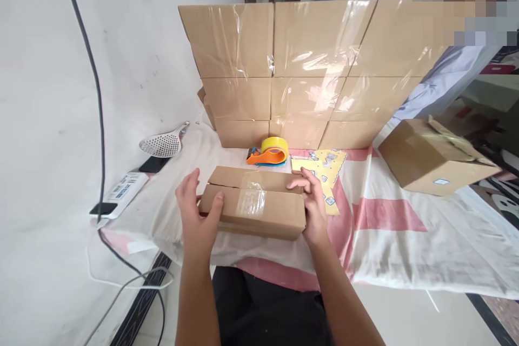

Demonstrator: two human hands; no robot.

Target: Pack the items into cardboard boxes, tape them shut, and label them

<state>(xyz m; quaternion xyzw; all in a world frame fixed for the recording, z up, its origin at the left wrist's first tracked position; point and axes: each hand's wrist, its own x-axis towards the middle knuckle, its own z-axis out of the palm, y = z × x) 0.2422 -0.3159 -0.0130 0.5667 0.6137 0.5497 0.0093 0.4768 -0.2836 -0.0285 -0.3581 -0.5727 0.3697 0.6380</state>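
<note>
Resting on a striped cloth [385,216] by stacked cartons [308,70], both hands' grip holds a taped box [253,203].

Home packing spot: cloth-covered table [405,238], stacked taped cartons [308,70], tape dispenser [270,152], tiled floor

Long brown cardboard box [253,203], flaps closed, clear tape patch on top, lying flat at table edge.

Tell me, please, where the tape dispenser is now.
In the head view, the tape dispenser lies on the cloth-covered table just behind the small box that both hands hold, in front of the stacked boxes and left of the yellow paper.
</note>
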